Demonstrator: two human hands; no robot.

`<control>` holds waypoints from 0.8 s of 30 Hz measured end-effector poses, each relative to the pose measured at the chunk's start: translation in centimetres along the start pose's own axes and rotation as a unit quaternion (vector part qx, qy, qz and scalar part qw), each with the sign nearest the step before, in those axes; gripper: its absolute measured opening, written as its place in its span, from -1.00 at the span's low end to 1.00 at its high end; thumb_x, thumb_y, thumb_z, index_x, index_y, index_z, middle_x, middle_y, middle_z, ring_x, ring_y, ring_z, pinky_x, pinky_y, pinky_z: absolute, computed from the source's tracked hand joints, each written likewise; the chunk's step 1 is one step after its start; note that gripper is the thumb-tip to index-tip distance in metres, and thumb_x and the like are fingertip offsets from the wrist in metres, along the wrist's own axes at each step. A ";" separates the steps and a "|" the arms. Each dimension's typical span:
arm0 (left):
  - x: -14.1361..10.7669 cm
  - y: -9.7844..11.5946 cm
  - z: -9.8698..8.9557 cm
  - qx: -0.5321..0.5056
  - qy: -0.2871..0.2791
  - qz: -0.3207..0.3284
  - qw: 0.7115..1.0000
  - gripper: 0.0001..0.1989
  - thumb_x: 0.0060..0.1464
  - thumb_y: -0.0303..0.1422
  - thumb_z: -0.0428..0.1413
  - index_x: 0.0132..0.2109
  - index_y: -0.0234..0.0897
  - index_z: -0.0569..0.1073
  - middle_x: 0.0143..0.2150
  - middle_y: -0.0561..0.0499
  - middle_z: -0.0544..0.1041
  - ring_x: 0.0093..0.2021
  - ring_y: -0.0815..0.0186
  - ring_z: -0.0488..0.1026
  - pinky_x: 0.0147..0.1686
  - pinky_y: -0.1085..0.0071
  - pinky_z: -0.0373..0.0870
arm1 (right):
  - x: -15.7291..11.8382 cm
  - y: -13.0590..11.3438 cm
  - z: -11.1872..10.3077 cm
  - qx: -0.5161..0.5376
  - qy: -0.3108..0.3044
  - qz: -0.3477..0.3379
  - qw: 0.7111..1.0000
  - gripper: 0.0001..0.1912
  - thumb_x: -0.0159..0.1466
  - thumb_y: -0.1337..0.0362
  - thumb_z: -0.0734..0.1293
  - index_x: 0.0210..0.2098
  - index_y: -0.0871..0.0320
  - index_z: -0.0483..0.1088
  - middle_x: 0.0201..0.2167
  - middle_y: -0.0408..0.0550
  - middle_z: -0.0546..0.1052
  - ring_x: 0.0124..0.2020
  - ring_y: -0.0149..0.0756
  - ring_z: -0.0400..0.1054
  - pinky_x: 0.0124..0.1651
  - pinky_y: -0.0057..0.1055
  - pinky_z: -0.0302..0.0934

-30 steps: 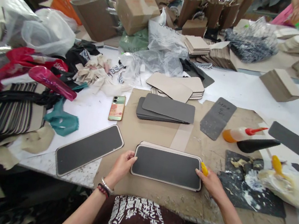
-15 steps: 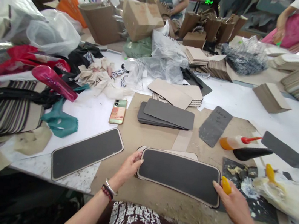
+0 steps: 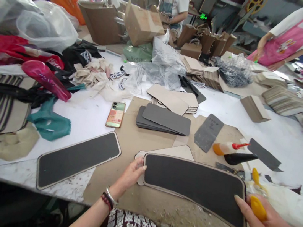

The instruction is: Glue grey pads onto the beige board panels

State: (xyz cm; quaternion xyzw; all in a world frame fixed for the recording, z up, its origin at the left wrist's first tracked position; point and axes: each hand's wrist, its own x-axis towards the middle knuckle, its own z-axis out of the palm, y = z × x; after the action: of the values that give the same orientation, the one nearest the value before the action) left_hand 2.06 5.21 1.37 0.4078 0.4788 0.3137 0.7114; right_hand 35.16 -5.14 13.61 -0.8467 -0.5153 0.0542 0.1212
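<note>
A long dark panel (image 3: 191,186) with a beige border and rounded corners is held at both ends, its right end raised toward me and slightly bowed. My left hand (image 3: 131,174) pinches its left end, thumb on top. At the right end my right hand (image 3: 264,221) grips the edge with its thumb on the face, and also keeps a yellow-handled tool (image 3: 258,208) whose working end is hidden. Beneath the panel lies a beige piece (image 3: 182,151), partly covered. A similar bordered panel (image 3: 78,159) rests to the left.
Grey boards (image 3: 166,120) and beige boards (image 3: 171,98) are stacked ahead. A phone (image 3: 115,115) lies left of them. Right are a red-tipped glue bottle (image 3: 224,148) and another yellow handle (image 3: 257,178). Plastic bags and boxes crowd the back, where two people stand.
The panel's right end has come up and toward me, with my right hand moving right and nearer. More of the beige piece underneath shows. The view has shifted slightly.
</note>
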 end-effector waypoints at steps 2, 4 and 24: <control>-0.8 1.1 -1.1 -0.048 -0.008 -0.030 0.998 -0.70 -0.09 -0.13 0.12 -0.26 -0.24 0.35 -0.17 -0.08 0.51 -0.18 0.22 0.44 -0.19 0.30 0.36 | 0.9 -1.8 0.6 0.069 -0.071 0.028 0.995 -0.55 -0.05 -0.22 0.21 -0.52 0.04 0.24 -0.54 -0.05 0.40 -0.49 -0.19 0.29 -0.38 -0.29 0.16; -1.4 1.5 -2.9 -0.049 0.034 -0.061 0.996 -0.67 -0.13 -0.11 0.13 -0.30 -0.23 0.32 -0.31 0.01 0.51 -0.36 0.31 0.45 -0.37 0.40 0.36 | 2.0 -3.6 2.9 0.163 -0.161 0.047 0.972 -0.57 -0.01 -0.17 0.23 -0.56 0.07 0.16 -0.64 -0.14 0.30 -0.58 -0.32 0.19 -0.47 -0.38 0.11; -1.1 -1.6 -7.5 -0.115 0.125 -0.075 0.983 -0.66 -0.36 -0.27 0.27 -0.36 -0.34 0.46 -0.41 -0.06 0.56 -0.30 0.16 0.50 -0.25 0.27 0.39 | 5.1 -5.2 18.4 0.200 -0.285 0.044 0.936 -0.83 -0.05 0.26 0.29 -0.61 0.14 0.17 -0.68 -0.24 0.29 -0.59 -0.43 0.16 -0.51 -0.50 0.03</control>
State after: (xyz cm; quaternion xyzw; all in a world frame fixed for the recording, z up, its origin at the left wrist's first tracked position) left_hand -5.26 5.67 -1.20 0.2437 0.5537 0.3607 0.7099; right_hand 29.01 4.38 -2.66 -0.7759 -0.4688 0.4003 0.1340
